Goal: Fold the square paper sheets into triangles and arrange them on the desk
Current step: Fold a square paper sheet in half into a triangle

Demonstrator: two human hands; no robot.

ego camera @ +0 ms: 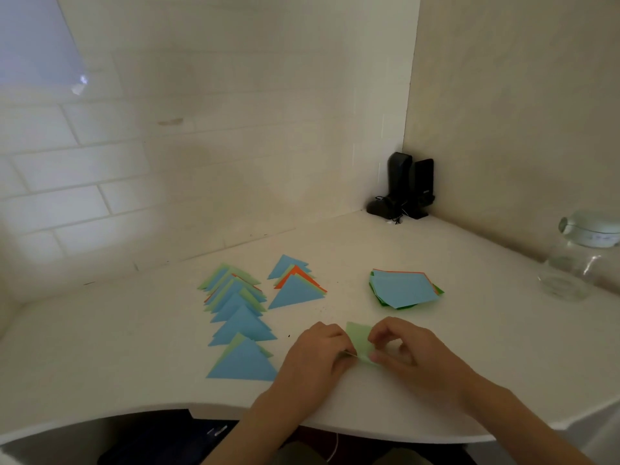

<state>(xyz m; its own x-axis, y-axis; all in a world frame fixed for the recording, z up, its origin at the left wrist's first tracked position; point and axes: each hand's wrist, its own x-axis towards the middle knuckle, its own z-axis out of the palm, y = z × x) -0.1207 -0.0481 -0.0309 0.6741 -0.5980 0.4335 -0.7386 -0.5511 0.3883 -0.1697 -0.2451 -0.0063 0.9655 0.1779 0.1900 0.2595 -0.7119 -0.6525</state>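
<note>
2 hands meet over a light green paper sheet [359, 340] near the front edge of the white desk [134, 337]; the left hand [313, 355] comes in from the lower middle with its forearm angled up and to the right, knuckles up, fingers curled so the tips pinch the sheet's left side; the right hand [401, 349] reaches in from the lower right, wrist bent, its fingers and thumb curled to pinch the sheet's right side; the sheet's upper part stands up between the 2 hands while its lower edge lies on the desk under the fingertips; how far the fold has gone I cannot tell.

Left of the hands, a long row of folded triangles [235, 307], mostly blue with light green and a little orange showing, overlaps from the back toward the front edge; a shorter row of triangles [295, 283] lies just to its right, blue over orange and green; a stack of unfolded square sheets [404, 290], blue on top, sits beyond the right hand, apart from it.

A pair of black speakers [407, 184] stands in the far corner; a clear glass jar [577, 256] stands at the right edge.
</note>
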